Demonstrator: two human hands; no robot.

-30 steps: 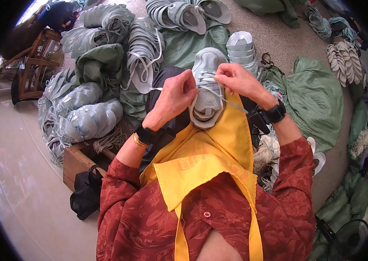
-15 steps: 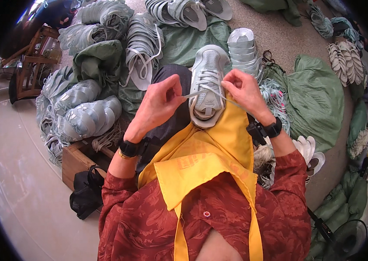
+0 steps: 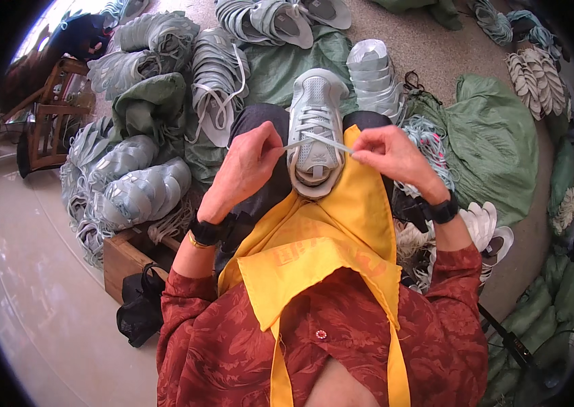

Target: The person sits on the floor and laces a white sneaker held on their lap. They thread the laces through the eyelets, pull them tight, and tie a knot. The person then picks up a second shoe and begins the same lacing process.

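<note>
A pale grey-green sneaker [image 3: 316, 136] rests between my knees, its toe pointing away from me and its heel opening toward me. Flat shoelaces [image 3: 325, 140] cross over its tongue and stretch out to both sides. At the shoe's left, my left hand [image 3: 251, 161] is closed, pinching one lace end between thumb and finger. My right hand [image 3: 390, 154] pinches the other lace on the right, thumb and forefinger pressed together. A yellow apron [image 3: 314, 237] covers my lap below the shoe.
Stacks of grey shoe uppers [image 3: 141, 190] lie at the left, with another nested stack [image 3: 373, 74] beyond the sneaker. Green sacks [image 3: 494, 149] spread on the right near bundled laces [image 3: 429, 152]. A wooden box [image 3: 124, 261] and a black bag [image 3: 141, 308] are at lower left.
My right hand has moved lower, now holding its lace nearly straight out from the shoe. The left hand still pinches its lace. The view has shifted slightly.
</note>
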